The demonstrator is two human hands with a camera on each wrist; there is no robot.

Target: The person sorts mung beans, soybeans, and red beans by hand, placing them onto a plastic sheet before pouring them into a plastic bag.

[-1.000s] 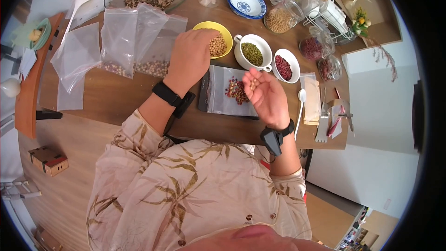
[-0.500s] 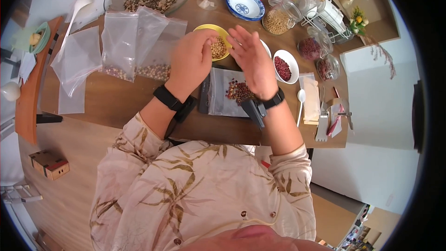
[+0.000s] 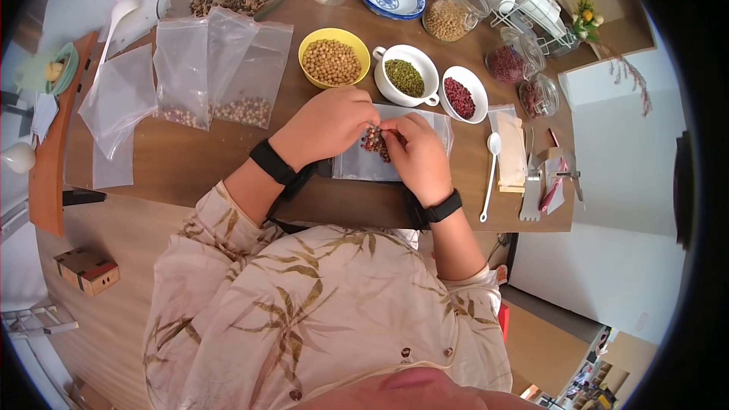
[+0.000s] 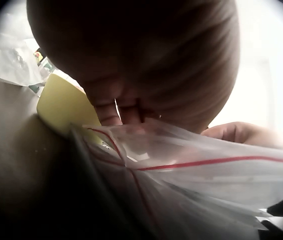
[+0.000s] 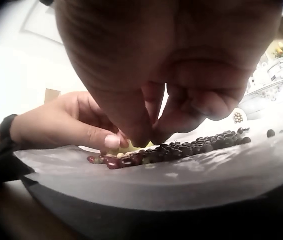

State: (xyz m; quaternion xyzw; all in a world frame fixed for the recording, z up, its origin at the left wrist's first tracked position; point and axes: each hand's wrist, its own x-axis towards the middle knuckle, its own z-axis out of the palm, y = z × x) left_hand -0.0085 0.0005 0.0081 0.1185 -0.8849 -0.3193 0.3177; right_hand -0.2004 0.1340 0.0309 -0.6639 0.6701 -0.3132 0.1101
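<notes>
Several mixed dark, red and pale beans (image 3: 375, 143) lie in a small heap on the clear zip bag (image 3: 363, 165), which rests on a dark flat thing. Over the heap's far edge, the left hand (image 3: 332, 123) and right hand (image 3: 421, 158) meet with bent fingers, thumbs against fingertips, seemingly pinching beans. What lies between the fingertips is mostly hidden. The right wrist view shows the right hand (image 5: 166, 65) and left hand (image 5: 74, 122) low at the beans (image 5: 181, 150). Red seal lines cross the bag (image 4: 216, 175) beside the left hand (image 4: 136, 60).
Beyond the bag stand the yellow bowl of chickpeas (image 3: 332, 61), the white bowl of green beans (image 3: 405, 78) and the white bowl of red beans (image 3: 461, 98). Partly filled bags (image 3: 182, 76) lie left. A white spoon (image 3: 493, 153) lies right; jars (image 3: 453, 14) stand behind.
The left hand has come back from the yellow bowl to the bag. The right hand, earlier palm up with pale beans in it, then raised, has lowered and turned over, meeting the left.
</notes>
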